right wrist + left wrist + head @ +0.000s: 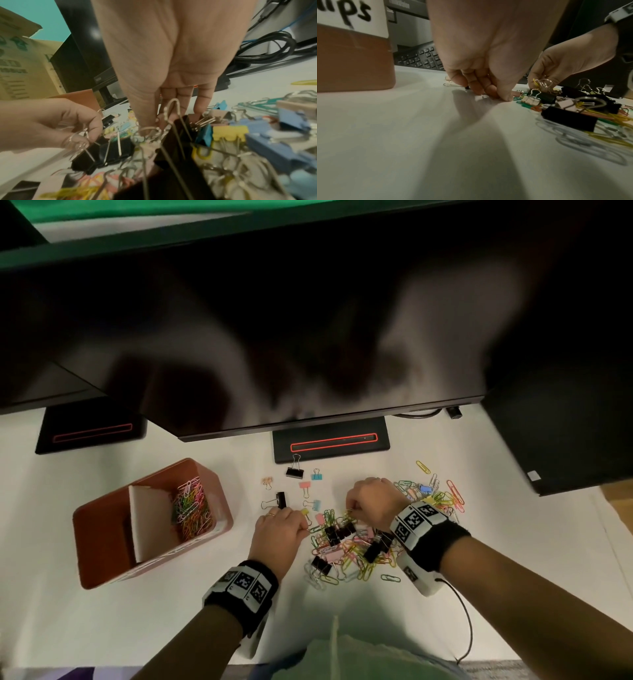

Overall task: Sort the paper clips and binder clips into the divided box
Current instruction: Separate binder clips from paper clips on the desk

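Looking down in the head view, both hands worked at the mixed pile [352, 542] of coloured paper clips and binder clips lying right of centre on the white surface [137, 628]. The left hand [279, 530] sat at the pile's left edge with fingers curled in a pinch; the right hand [370, 501] hovered over its upper part, fingers bent down into the clips. The divided box [102, 542] stood at the left of the frame, well apart from the pile, with paper clips already filling its far compartment [191, 508]. A few binder clips lay loose above the left hand, among them a black one [294, 472].

In the left wrist view, the left hand [481, 83] pressed its fingertips to the surface, nipping what looked like a thin wire clip; what exactly it held could not be told. At the right, the right hand [556, 73] pinched a small bunch of wire.

In the right wrist view, the right hand [164, 108] reached its fingers into tangled silver handles, and the left hand [65, 121] at the left pinched wire loops beside a black binder clip [106, 152].

Paper clips looked light, thin and prone to interlocking, so single ones would need teasing free. Binder clips seemed stiffer and better lifted by their wire handles.
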A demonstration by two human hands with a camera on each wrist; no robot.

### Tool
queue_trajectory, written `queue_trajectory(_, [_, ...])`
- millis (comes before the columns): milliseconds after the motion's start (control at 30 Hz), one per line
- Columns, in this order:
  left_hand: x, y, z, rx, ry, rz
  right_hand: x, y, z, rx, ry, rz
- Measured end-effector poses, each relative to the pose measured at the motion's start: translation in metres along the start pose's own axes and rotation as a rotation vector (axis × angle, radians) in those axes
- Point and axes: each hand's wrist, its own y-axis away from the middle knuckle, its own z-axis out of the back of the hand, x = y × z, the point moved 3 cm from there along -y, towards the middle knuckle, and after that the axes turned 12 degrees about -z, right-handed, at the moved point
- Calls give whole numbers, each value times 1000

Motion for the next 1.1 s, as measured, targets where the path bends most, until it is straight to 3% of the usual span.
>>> queue_trajectory(200, [-1,0,1,-5,82,-105,-15,-2,9,-80,-202,-9])
queue_trajectory(300, [-12,0,2,-22,109,-165,-10,0,10,-21,-226,53])
queue_trajectory(533, [-11,-13,-2,3,140,-36,16,-9,0,43,-133,133])
queue_trajectory(733, [-4,-12,-3,11,131,-64,18,-15,-7,28,-111,124])
queue_trajectory(1100, [5,-3,9,-42,295,-80,-8,-6,1,37,-357,38])
